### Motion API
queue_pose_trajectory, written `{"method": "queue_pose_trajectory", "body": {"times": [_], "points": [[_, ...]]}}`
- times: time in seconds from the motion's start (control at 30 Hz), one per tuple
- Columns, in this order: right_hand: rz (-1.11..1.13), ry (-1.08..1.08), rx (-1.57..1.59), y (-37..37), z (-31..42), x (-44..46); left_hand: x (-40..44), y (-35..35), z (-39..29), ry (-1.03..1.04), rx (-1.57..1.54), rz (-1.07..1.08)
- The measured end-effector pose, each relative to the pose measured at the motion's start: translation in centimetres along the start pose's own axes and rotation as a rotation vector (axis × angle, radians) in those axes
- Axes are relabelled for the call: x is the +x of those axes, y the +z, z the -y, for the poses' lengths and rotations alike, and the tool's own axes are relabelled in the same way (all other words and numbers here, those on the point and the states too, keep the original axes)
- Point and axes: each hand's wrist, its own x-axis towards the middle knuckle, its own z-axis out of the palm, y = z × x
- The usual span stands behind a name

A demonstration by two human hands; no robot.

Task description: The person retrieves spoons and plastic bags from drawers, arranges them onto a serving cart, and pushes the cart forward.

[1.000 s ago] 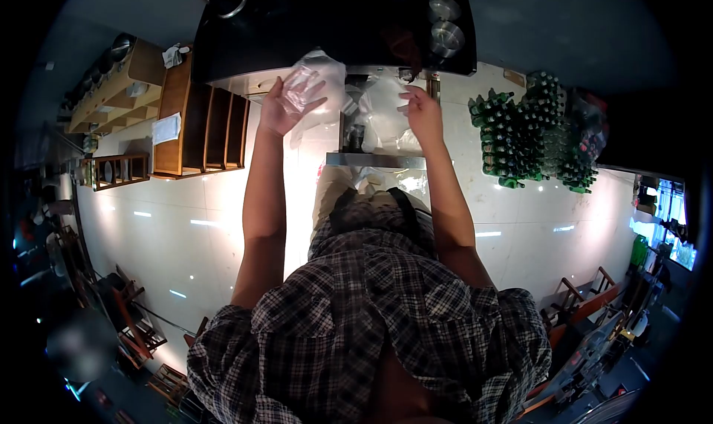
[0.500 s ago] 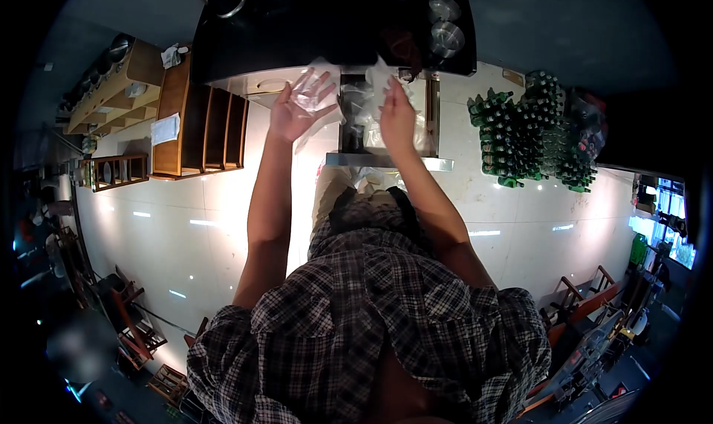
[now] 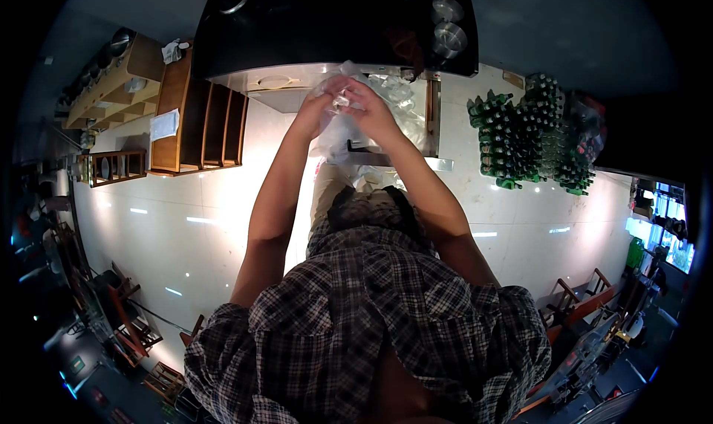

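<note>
Clear plastic, one piece, perhaps a bag or glove [image 3: 338, 140]: between and below our two hands, above the open drawer [image 3: 440, 164], just in front of the dark counter [image 3: 319, 26]. We judge it very light, limp, thin, slippery against dry skin, inclined to cling and easily torn; best taken by a loose edge, with a gentle pinch.

Hands, two: our left hand [image 3: 313, 114] and our right hand [image 3: 373, 115], brought together at the plastic, fingers bent towards each other. Film overlaps the left; the right's fingertips are at its upper part. Blur and film mask the contact, so we cannot tell whether either hand is closed on it.

Drawer, one, holding crumpled clear plastic [image 3: 401, 101], pieces not countable.

Round metal vessels [image 3: 450, 39], at the counter's right end: three visible.

Green bottles [image 3: 505, 138], on the floor to the right: many, too crowded for us to count.
</note>
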Motion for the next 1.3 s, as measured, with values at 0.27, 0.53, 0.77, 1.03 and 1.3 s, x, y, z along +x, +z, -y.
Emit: {"method": "queue_pose_trajectory", "body": {"times": [0.27,0.53,0.77,1.03,1.3], "points": [[-0.196,-0.011,-0.124,-3.5,1.7,1.8,0.1,-1.0,-2.4,-0.234,-0.423,0.168],[-0.190,0.193,0.145,-5.0,0.5,1.9,0.6,-2.0,-0.6,-0.155,0.055,-0.014],[-0.220,0.204,0.210,-6.3,0.1,1.5,0.8,-2.5,0.2,-0.143,0.259,-0.076],[-0.109,0.188,0.257,-7.3,0.4,0.6,1.1,-2.5,0.5,-0.077,0.323,-0.095],[-0.115,0.196,0.109,-7.9,-0.2,0.8,1.0,-2.4,-0.1,-0.116,0.318,-0.070]]}}
